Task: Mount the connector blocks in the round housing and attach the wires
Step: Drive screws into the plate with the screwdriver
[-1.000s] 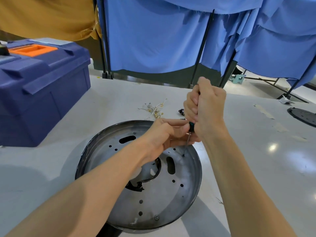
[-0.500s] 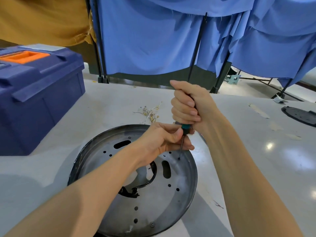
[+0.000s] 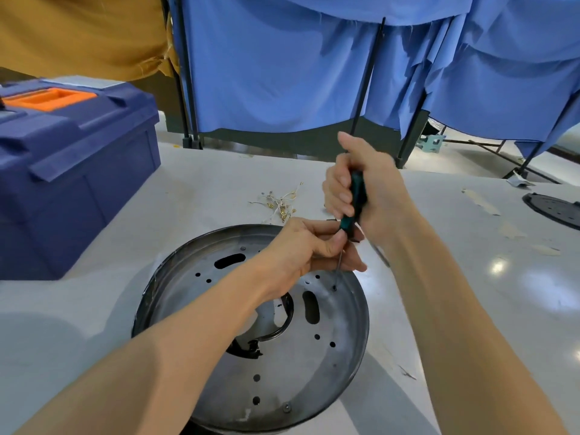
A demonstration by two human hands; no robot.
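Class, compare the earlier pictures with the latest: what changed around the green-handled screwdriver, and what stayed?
The right hand regripped the green-handled screwdriver, fingers loosening so more handle shows. Unchanged: the left hand pinches the shaft, the tip sits at the same hole in the round dark metal housing.

Table: housing, toolbox, wires.

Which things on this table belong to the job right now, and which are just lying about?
Job: round housing; screwdriver, gripped by the right hand, its shaft pinched by the left hand; loose wires behind the housing.
Lying about: blue toolbox; dark plate at the far right.
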